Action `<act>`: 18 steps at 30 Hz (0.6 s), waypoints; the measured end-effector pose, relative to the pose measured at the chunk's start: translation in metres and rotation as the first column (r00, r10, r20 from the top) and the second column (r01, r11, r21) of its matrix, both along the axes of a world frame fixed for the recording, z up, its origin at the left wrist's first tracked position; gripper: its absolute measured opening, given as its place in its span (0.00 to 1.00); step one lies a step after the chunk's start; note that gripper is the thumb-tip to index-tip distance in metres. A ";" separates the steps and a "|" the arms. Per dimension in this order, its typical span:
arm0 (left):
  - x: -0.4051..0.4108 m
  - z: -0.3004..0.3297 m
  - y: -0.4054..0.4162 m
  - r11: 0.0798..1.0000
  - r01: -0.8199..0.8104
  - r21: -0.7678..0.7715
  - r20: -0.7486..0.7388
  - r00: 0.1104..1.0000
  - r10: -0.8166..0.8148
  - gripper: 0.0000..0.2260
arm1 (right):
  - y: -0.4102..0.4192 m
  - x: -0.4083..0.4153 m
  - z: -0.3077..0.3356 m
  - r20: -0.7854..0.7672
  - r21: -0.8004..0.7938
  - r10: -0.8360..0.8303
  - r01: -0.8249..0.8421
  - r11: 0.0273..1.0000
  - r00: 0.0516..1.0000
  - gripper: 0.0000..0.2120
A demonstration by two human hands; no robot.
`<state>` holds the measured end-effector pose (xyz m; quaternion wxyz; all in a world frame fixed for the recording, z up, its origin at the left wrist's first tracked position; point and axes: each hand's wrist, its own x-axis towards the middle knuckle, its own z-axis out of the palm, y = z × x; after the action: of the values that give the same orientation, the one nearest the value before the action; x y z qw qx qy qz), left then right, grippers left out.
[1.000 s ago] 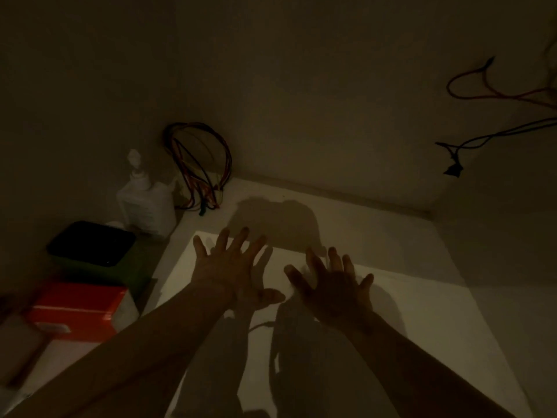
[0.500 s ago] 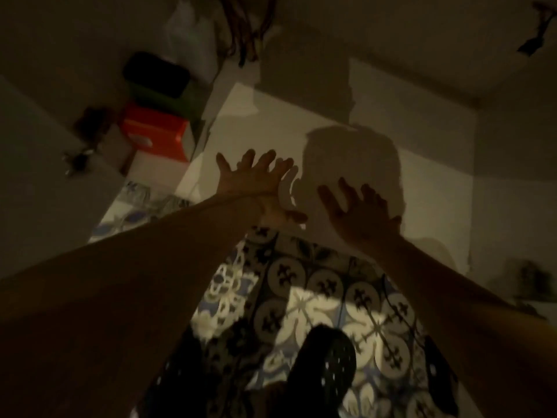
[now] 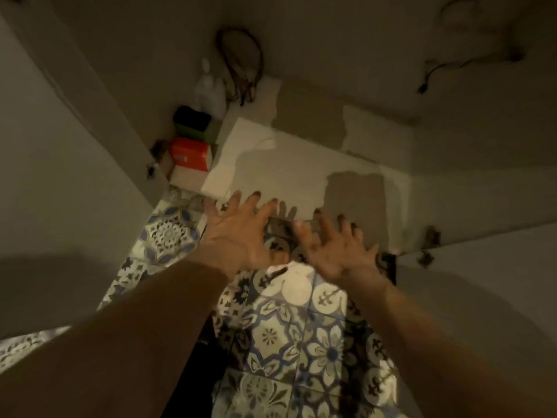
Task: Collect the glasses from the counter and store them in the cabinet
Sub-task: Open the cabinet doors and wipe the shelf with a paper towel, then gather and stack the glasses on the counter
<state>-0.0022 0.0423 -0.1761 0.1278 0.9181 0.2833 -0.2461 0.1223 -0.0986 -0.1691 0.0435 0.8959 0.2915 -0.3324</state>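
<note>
Left hand [image 3: 238, 236]: stretched forward, fingers spread wide, palm down, holding nothing.
Right hand [image 3: 337, 248]: stretched forward just beside the left, fingers splayed and slightly curled, nothing in it.
Position of hands: over the front edge of the cabinet floor [image 3: 301, 176], above the patterned tiles [image 3: 289, 333]; shadows of the fingers fell on the pale shelf surface.
Cabinet: open low cabinet with pale walls; left door [image 3: 69, 164] and right door [image 3: 482, 267] swung outward.
Left rear corner: a white bottle [image 3: 211, 92], a coil of wires [image 3: 241, 64] against the back wall, a dark-lidded green box [image 3: 193, 125] and a red box [image 3: 190, 152] in a row toward the front.
Right back wall: a dark cable [image 3: 452, 67], dim and blurred, possibly with a plug on its end.
Glasses: none visible anywhere in the view; the shelf centre held only shadows.
</note>
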 end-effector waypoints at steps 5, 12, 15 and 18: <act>-0.024 0.135 -0.064 1.000 0.003 0.007 -0.007 1.000 -0.003 0.51 | -0.065 -0.013 0.146 -0.019 0.028 -0.063 0.063 0.998 0.998 0.49; -0.032 0.336 -0.111 0.999 0.029 -0.036 0.125 0.992 -0.024 0.50 | -0.119 -0.023 0.360 -0.023 0.091 -0.157 0.159 0.983 0.987 0.47; -0.030 0.412 -0.115 0.999 0.049 0.007 0.156 0.986 -0.049 0.50 | -0.128 -0.030 0.431 0.024 0.142 -0.184 0.179 0.974 0.983 0.48; -0.030 0.479 -0.113 0.996 0.082 0.040 0.219 0.972 -0.088 0.50 | -0.131 -0.036 0.485 0.032 0.194 -0.219 0.209 0.958 0.975 0.46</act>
<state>-0.0317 -0.0707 0.3031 0.1337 0.9528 0.2316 -0.1438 0.0860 -0.2293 0.3162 -0.0705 0.9308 0.2219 -0.2819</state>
